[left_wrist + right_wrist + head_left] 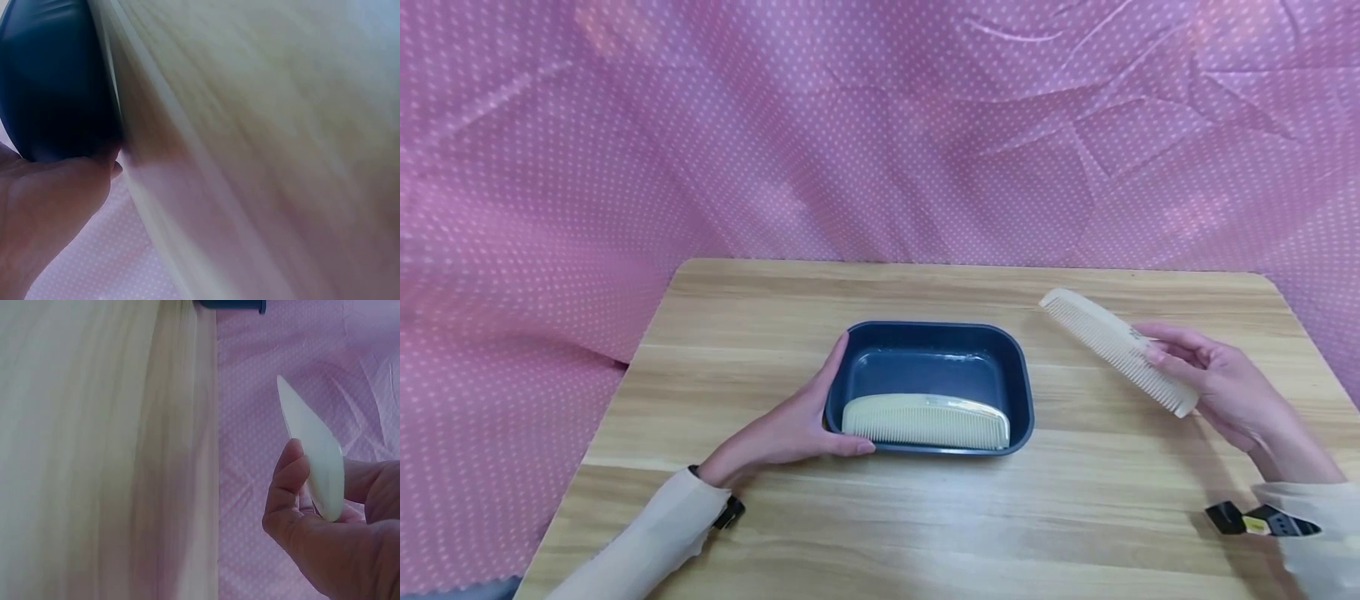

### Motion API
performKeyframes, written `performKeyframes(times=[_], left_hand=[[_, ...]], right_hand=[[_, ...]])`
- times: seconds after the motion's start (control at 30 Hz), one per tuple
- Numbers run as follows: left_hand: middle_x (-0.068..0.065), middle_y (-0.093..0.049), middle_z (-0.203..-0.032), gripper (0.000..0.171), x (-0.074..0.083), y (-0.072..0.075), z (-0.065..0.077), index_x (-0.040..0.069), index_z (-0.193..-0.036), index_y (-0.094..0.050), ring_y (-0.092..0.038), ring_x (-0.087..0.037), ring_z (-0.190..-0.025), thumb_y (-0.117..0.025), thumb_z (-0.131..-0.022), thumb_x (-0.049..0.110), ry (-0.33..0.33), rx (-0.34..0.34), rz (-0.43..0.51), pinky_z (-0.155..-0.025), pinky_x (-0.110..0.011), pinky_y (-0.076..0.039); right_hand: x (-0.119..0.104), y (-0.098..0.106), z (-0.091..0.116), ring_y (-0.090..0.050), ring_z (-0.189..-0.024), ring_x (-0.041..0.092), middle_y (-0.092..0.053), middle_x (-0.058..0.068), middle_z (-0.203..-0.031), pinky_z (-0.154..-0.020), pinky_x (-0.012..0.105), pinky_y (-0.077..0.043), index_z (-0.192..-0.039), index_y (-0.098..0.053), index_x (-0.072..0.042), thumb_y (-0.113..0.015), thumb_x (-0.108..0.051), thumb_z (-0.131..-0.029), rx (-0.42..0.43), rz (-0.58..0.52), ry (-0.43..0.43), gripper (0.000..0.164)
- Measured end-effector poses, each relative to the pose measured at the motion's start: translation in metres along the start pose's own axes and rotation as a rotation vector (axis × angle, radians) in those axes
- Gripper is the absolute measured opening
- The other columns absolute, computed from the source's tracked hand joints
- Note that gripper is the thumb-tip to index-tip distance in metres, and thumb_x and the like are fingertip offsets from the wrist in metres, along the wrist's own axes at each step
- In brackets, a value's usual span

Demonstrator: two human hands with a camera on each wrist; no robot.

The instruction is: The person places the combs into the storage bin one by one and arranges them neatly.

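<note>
A dark blue rectangular dish sits on the table, with a cream comb lying along its near side, teeth toward me. My left hand grips the dish's left end, thumb at the near rim and fingers along the left wall; in the left wrist view the hand presses against the dish's outer side. To the right of the dish, my right hand pinches a second cream comb by its near end, raised over the table and slanting up to the left. The right wrist view shows this comb end-on between thumb and fingers.
The wooden table has rounded far corners. Pink dotted cloth hangs behind it and down its sides. Each wrist wears a black strap with a small device, such as the right one.
</note>
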State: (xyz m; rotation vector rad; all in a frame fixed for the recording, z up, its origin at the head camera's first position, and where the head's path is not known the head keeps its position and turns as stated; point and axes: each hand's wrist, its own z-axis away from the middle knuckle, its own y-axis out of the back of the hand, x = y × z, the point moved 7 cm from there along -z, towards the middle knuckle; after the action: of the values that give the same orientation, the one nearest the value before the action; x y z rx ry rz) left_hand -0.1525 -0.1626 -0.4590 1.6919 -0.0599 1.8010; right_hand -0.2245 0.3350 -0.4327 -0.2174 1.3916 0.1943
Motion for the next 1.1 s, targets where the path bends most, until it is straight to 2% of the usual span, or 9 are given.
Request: performKeyframes(times=[0.2,0.43,0.7,0.87,1.1], left_hand=[[0.005,-0.003,-0.181,0.140,-0.001,-0.001,0.000,0.047,-0.171,0.016,-0.013,-0.026,-0.164,-0.095,-0.085,0.044,0.002,0.000,0.008,-0.123,-0.070,-0.023],[0.004,-0.003,-0.181,0.140,-0.002,-0.002,0.000,0.046,-0.171,0.016,-0.015,-0.027,-0.163,-0.095,-0.086,0.042,0.002,0.002,0.006,-0.123,-0.070,-0.024],[0.005,-0.003,-0.181,0.140,-0.003,-0.001,0.000,0.049,-0.170,0.016,-0.013,-0.026,-0.164,-0.096,-0.085,0.043,-0.001,0.011,-0.012,-0.124,-0.070,-0.023],[0.005,-0.004,-0.181,0.141,-0.003,-0.001,0.000,0.044,-0.172,0.016,-0.014,-0.026,-0.163,-0.096,-0.085,0.043,-0.003,0.009,-0.006,-0.123,-0.070,-0.023],[0.004,-0.003,-0.181,0.141,-0.002,-0.001,0.000,0.048,-0.170,0.016,-0.014,-0.026,-0.164,-0.096,-0.085,0.043,0.008,0.014,-0.005,-0.123,-0.070,-0.023]], right_hand=[[-0.005,-0.021,-0.003,-0.068,-0.097,0.011,-0.072,-0.001,-0.112,-0.073,0.023,-0.057,-0.139,-0.076,-0.017,-0.060,0.004,-0.110,-0.017,0.016,0.015,0.039],[-0.011,-0.043,-0.009,-0.069,-0.103,0.012,-0.075,-0.001,-0.119,-0.078,0.024,-0.057,-0.139,-0.075,-0.014,-0.064,0.000,-0.110,-0.040,0.081,0.011,0.035],[-0.016,-0.072,-0.015,-0.068,-0.102,0.013,-0.076,0.000,-0.119,-0.078,0.026,-0.059,-0.138,-0.075,-0.011,-0.068,-0.004,-0.109,-0.078,0.149,0.010,0.031],[-0.016,-0.090,-0.017,-0.068,-0.102,0.014,-0.076,-0.001,-0.121,-0.078,0.027,-0.058,-0.139,-0.073,-0.008,-0.067,-0.007,-0.110,-0.120,0.214,0.019,0.030],[-0.020,-0.108,-0.020,-0.067,-0.104,0.017,-0.075,-0.001,-0.125,-0.078,0.028,-0.057,-0.142,-0.072,-0.008,-0.065,-0.010,-0.112,-0.156,0.274,0.025,0.032]])
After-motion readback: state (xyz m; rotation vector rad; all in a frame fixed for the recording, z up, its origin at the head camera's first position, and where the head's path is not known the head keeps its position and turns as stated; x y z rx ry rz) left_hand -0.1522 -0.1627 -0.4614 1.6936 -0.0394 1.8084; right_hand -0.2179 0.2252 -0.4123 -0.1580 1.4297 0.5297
